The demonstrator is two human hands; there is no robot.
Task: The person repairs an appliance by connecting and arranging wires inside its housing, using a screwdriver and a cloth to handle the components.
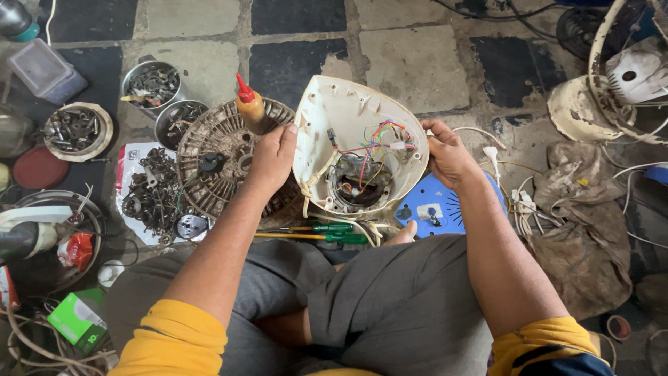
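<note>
Both hands hold a white plastic fan base shell (358,143) upside down, coloured wires showing inside: left hand (273,157) on its left edge, right hand (449,153) on its right. 2 green-handled screwdrivers (334,232) lie below it on the tiled floor (410,59).

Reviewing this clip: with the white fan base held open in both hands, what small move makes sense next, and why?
Probably free the right hand and pick up a green-handled screwdriver. The left hand already steadies the white housing, its coloured wires face up, and the tool lies just below.
</note>
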